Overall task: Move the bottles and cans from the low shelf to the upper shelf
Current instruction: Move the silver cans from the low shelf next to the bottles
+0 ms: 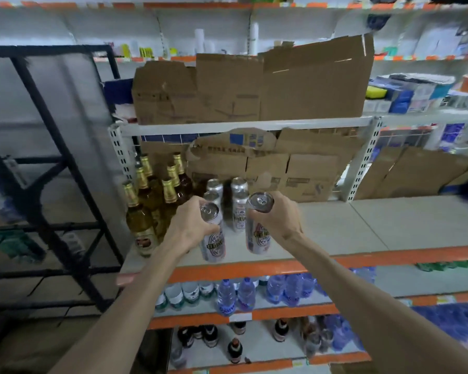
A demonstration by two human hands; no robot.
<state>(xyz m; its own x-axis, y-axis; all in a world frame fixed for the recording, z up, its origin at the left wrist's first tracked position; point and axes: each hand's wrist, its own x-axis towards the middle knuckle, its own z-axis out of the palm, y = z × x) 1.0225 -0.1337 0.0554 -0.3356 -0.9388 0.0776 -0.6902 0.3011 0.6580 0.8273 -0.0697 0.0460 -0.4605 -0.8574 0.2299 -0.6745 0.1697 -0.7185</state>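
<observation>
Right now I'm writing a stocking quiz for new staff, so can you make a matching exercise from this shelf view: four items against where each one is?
Items:
1. gold-capped bottles
2. water bottles
3. cardboard
4. front cans

Places:
A. gripped, one in the left hand, one in the right hand
B. one shelf lower
C. left end of the orange-edged shelf
D. standing along that shelf's back

Pairs: 1-C, 2-B, 3-D, 4-A

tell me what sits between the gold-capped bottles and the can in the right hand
In the head view, the left hand, gripping a second can, lies between the gold-capped bottles and the can in the right hand.
</observation>
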